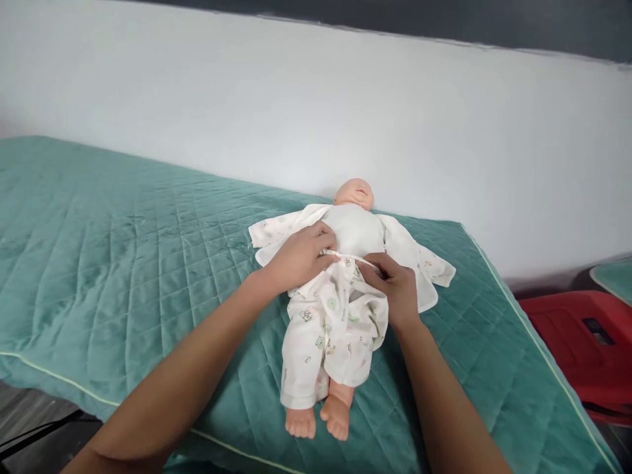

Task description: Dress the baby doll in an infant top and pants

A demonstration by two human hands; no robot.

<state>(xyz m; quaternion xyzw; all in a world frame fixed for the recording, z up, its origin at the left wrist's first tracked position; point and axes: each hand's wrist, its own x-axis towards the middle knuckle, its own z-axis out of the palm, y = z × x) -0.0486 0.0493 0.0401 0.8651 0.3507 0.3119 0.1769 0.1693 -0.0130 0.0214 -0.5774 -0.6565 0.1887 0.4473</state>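
A baby doll (354, 193) lies on its back, head away from me and bare feet toward me. It wears white printed pants (306, 336), and a white printed jacket (429, 266) is spread open beneath its torso, sleeves out to both sides. My left hand (306, 257) has its fingers closed on the pants' waistband at the doll's waist, on the left. On the other side my right hand (392, 283) pinches the same waistband between thumb and fingers. The band stretches between both hands across the doll's white belly.
A green quilted cover (123, 263) with pale piping lies under the doll. Behind it stands a white wall (316, 105) with a dark upper band. At the right, below the cover's edge, is a red case-like object (575, 336).
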